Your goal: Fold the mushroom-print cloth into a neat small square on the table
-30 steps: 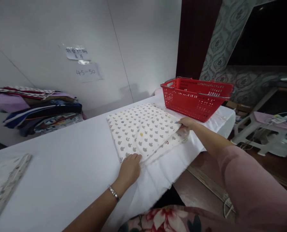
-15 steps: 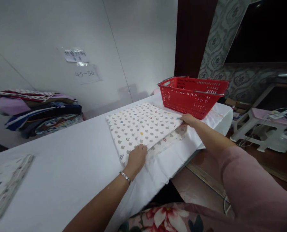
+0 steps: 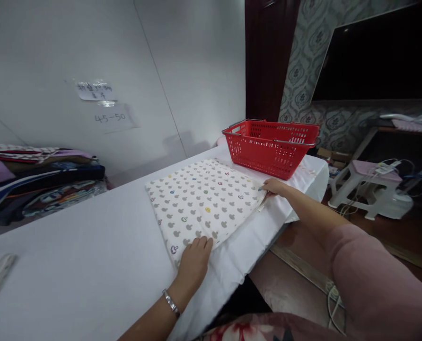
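While lying folded into a neat square, patterned cloth (image 3: 204, 201): left hand (image 3: 193, 260) pressing flat on near corner, right hand (image 3: 275, 187) pinching far corner; only stowing seemingly remaining.

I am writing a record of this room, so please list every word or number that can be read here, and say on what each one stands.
"45-50": handwritten on the lower paper note taped to the white wall.
Upper paper note: handwritten characters, too blurred to read.
Patterned cloth under both hands: only small printed shapes, no words.
Red basket: no label visible.
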Available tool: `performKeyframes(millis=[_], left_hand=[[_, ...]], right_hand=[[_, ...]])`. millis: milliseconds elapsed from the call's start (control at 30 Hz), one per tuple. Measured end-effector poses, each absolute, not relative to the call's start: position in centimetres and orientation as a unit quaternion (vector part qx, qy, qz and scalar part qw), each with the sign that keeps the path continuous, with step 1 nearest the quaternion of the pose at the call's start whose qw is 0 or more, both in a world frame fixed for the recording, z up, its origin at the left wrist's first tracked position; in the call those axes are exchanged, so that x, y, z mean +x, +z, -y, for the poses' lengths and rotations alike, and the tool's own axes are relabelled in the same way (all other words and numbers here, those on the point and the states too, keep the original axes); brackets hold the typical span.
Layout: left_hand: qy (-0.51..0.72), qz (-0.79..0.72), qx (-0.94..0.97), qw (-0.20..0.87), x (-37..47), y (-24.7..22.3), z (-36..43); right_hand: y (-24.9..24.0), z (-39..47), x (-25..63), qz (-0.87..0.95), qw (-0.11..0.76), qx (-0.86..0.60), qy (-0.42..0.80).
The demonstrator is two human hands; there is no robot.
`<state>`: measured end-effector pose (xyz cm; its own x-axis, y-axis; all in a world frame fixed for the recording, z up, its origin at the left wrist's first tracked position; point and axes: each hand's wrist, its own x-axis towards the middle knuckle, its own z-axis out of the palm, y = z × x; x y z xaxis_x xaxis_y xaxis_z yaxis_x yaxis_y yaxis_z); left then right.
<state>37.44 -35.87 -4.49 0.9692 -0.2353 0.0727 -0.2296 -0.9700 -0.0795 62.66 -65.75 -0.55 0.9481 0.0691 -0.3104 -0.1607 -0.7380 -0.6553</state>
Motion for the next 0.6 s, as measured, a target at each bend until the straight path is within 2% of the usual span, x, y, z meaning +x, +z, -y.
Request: performKeyframes(millis=[333,600], left_hand=[[-0.105,-0.081,-0.991,0.004,33.9,-5.6,31.7],[-0.133,-0.022,-0.99,-0.042,32.3,-6.3,31.7]], right_hand=[[-1.0,66.4,62.2,-0.005,0.191,-0.971,0.143],[-1.5,66.1,62.5,-0.02,0.167,-0.979,0.118]])
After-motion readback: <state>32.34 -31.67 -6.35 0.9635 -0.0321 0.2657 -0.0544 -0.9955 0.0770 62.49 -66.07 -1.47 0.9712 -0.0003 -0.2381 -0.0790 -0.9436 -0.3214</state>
